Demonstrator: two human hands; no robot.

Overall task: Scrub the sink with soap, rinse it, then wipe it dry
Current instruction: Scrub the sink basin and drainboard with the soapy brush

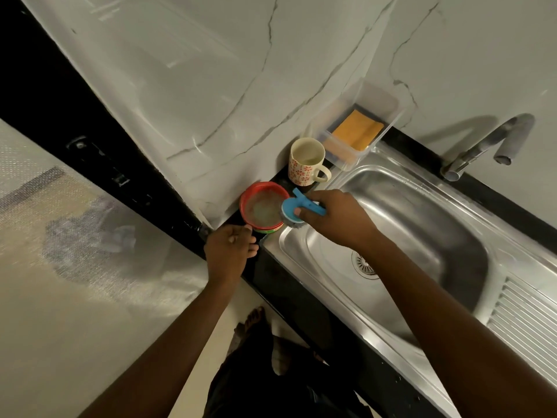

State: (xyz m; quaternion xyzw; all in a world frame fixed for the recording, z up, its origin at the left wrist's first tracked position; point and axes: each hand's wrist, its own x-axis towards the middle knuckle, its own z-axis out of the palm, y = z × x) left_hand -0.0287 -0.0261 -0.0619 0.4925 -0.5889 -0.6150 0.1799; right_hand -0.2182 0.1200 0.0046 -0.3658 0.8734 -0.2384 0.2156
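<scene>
While my right hand (pixel 334 218) grips the blue handle of the scrubber (pixel 297 209), thumb pressed on top and fingers curled under, its grey wiry pad sits at the right edge of the red soap tub (pixel 261 206). The tub is open and holds a pale, cloudy soap. It stands on the black surface (pixel 271 276) just beside the left far corner of the steel sink (pixel 422 218).

My left hand (pixel 232 250) rests on the corner of the surface just in front of the tub, fingers loosely bent and grasping nothing. One fingertip lies close to the tub's base, though I cannot tell whether it touches.

The sink basin shows its round drain (pixel 364 265) below my right wrist, and a ribbed draining board (pixel 524 321) lies to the right. The tap (pixel 485 143) stands behind the basin, spout turned down. A flower-patterned mug (pixel 307 162) stands behind the tub, and beside it a clear tray (pixel 388 98) holds an orange sponge (pixel 358 132).
</scene>
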